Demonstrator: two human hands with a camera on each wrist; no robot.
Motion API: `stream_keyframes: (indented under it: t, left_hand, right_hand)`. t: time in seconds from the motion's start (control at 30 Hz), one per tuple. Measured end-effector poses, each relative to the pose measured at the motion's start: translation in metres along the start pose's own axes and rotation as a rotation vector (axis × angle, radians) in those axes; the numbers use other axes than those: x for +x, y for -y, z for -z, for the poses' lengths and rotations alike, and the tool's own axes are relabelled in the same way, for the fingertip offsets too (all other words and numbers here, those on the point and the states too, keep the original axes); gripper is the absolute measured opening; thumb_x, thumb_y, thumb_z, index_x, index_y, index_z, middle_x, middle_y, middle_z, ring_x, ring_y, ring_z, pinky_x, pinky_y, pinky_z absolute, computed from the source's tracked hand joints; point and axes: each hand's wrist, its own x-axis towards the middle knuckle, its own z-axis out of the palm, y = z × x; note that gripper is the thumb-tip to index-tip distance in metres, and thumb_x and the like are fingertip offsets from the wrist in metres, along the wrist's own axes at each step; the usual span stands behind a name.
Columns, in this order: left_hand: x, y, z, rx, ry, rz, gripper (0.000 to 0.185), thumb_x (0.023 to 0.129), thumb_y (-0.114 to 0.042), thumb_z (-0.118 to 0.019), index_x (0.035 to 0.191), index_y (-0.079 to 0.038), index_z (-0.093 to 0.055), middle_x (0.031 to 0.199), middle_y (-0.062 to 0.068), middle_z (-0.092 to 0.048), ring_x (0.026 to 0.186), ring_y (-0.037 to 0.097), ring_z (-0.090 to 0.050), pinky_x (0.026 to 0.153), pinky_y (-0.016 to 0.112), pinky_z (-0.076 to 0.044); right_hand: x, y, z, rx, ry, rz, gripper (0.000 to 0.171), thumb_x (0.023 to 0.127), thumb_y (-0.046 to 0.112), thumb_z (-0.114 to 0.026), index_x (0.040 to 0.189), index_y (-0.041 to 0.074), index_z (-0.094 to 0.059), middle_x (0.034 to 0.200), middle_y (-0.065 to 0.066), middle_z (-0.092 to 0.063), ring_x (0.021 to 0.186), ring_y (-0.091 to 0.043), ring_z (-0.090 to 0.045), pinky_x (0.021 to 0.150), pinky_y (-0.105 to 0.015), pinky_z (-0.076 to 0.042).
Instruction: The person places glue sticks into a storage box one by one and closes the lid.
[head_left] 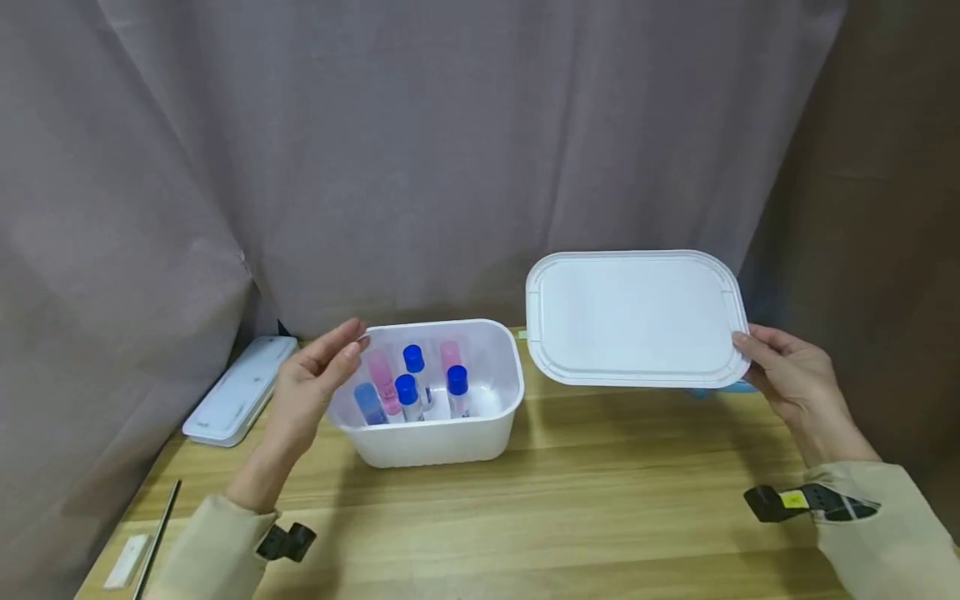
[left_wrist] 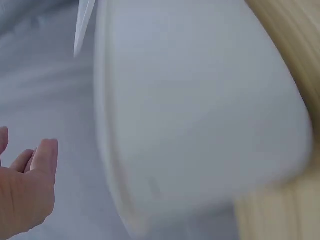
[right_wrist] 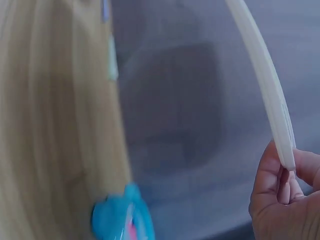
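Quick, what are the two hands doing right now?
Left hand: open, fingers relaxed beside the white tub, holding nothing.
Right hand: pinches the edge of the white lid, held above the table.

We see white rounded-rectangle plastic lid (head_left: 633, 317): smooth, matt | white plastic tub (head_left: 442, 437): smooth, slight sheen | blue screw caps on the tubes (head_left: 414, 358): glossy plastic | light wooden table (head_left: 570, 508): grained, satin | grey cloth curtain (head_left: 420, 142): matt, creased.

Your head view looks down across the table (head_left: 525, 517); each wrist view sits close, sharing the tub (left_wrist: 200, 115) and lid (right_wrist: 260, 85).
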Motion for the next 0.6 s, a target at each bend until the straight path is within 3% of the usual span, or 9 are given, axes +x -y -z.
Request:
stream_keyframes:
  t: [0.13, 0.23, 0.4, 0.47, 0.6]
  left_hand:
    - [0.002, -0.012, -0.035, -0.042, 0.192, 0.051, 0.049, 0.096, -0.019, -0.056, 0.139, 0.000, -0.043, 0.141, 0.015, -0.047, 0.117, 0.011, -0.056, 0.095, 0.023, -0.047]
    - [0.003, -0.011, -0.053, -0.048, 0.261, 0.083, 0.047, 0.095, -0.015, -0.057, 0.137, 0.000, -0.045, 0.137, 0.014, -0.051, 0.115, 0.013, -0.057, 0.095, 0.026, -0.048]
    - [0.001, -0.005, -0.062, -0.020, 0.212, 0.114, 0.039, 0.091, -0.007, -0.061, 0.127, 0.006, -0.054, 0.106, -0.001, -0.066, 0.095, 0.004, -0.060, 0.084, 0.018, -0.051]
    - [0.000, -0.004, -0.060, -0.008, 0.180, 0.125, 0.038, 0.090, -0.005, -0.062, 0.125, 0.008, -0.055, 0.096, -0.007, -0.066, 0.090, 0.002, -0.060, 0.080, 0.017, -0.050]
    - [-0.001, -0.004, -0.053, 0.015, 0.120, 0.120, 0.036, 0.091, -0.007, -0.061, 0.123, 0.009, -0.056, 0.092, -0.013, -0.066, 0.087, 0.002, -0.060, 0.078, 0.016, -0.051]
  right_hand:
    - [-0.009, 0.003, -0.033, 0.065, 0.131, 0.055, 0.017, 0.085, 0.000, -0.065, 0.080, 0.014, -0.074, 0.072, 0.002, -0.067, 0.061, -0.008, -0.062, 0.052, -0.019, -0.054]
    - [-0.014, -0.001, -0.057, 0.067, 0.230, 0.076, 0.020, 0.088, -0.001, -0.062, 0.082, 0.014, -0.074, 0.075, 0.003, -0.069, 0.065, -0.008, -0.064, 0.056, -0.019, -0.055]
    - [-0.023, -0.006, -0.083, 0.011, 0.276, 0.105, 0.017, 0.088, 0.001, -0.063, 0.085, 0.015, -0.072, 0.079, 0.004, -0.067, 0.068, -0.008, -0.063, 0.058, -0.019, -0.055]
    - [-0.025, -0.006, -0.089, -0.030, 0.252, 0.127, 0.014, 0.087, 0.003, -0.064, 0.086, 0.016, -0.071, 0.079, 0.004, -0.066, 0.067, -0.008, -0.062, 0.058, -0.018, -0.055]
    - [-0.031, -0.003, -0.099, -0.134, 0.174, 0.184, 0.008, 0.085, 0.011, -0.069, 0.091, 0.016, -0.067, 0.080, 0.004, -0.062, 0.068, -0.006, -0.060, 0.060, -0.017, -0.056]
